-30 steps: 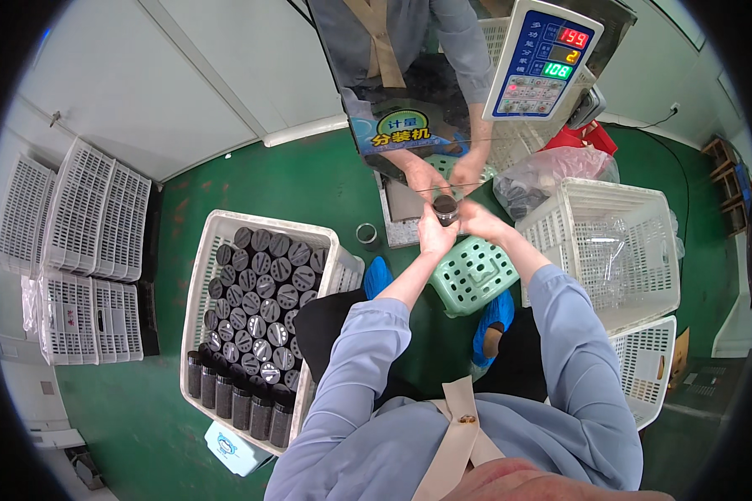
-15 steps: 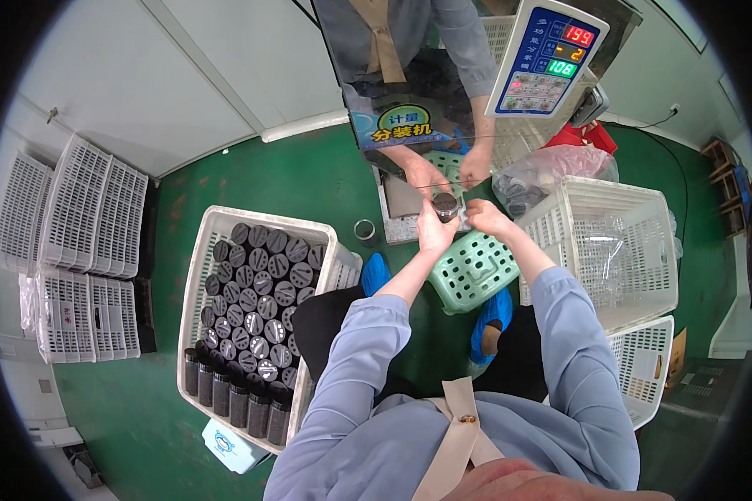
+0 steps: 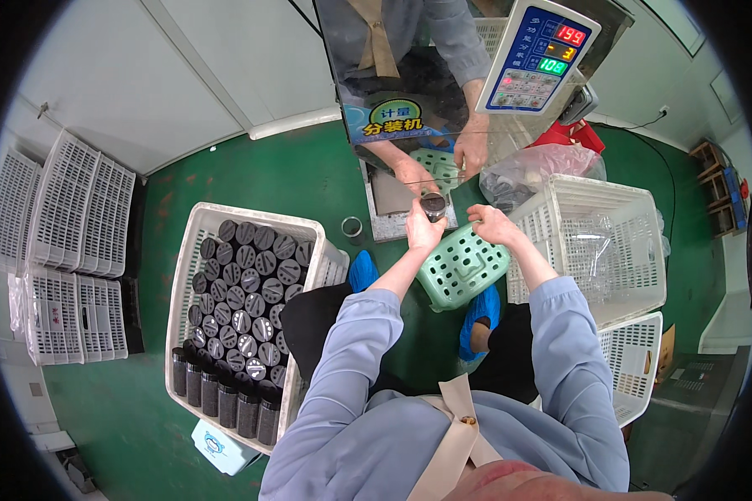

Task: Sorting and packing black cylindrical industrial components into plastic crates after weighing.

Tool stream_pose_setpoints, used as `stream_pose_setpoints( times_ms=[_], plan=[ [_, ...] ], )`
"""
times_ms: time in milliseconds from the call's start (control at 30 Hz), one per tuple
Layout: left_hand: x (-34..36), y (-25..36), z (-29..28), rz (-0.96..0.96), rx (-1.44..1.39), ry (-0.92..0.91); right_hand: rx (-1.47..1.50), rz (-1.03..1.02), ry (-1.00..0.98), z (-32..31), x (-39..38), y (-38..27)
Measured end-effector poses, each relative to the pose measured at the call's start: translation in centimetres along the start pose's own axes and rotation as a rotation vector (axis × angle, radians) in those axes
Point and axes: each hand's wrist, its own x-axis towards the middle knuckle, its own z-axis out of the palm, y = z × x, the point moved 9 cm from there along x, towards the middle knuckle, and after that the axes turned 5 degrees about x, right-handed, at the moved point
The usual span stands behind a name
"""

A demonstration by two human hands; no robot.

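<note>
Clearly the left hand (image 3: 419, 230) is the one that matters for the jar (image 3: 433, 207): its grip is wrapped around the side, fingers and thumb closed on the wall, so the jar sits right inside it. The jar's long axis looks near upright, dark end up; whether that end is a cap or bare filling is too small to tell. The right hand (image 3: 494, 224) is the farther one, to the right of the grip, with a visible gap between its bent fingers and the jar; whether they pinch anything I cannot tell. Just below the grip, on the person's side and to the right, lies the green basket (image 3: 468, 265), its far edge close under the right hand. The tray (image 3: 386, 228) is right beside the grip, reaching out to its left, and a second jar (image 3: 352, 227) stands farther left on the floor (image 3: 330, 200). Well apart to the left and nearer the person is the full crate (image 3: 259, 214).
</note>
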Motion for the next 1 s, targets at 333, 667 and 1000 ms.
stream_pose_setpoints(
  times_ms=[333, 667, 1000],
  plan=[
    [0.6, 0.0, -0.4, 0.031, -0.013, 0.033, -0.06, -0.056, 0.007, -1.1, -1.6, -1.3],
    [0.8, -0.2, -0.8, 0.1, 0.029, 0.02, -0.093, -0.09, -0.005, -1.4, -3.2, -2.8],
    [0.6, -0.2, -0.7, 0.155, -0.003, 0.028, -0.118, -0.061, -0.04, -0.7, -3.5, -2.5]
  ],
)
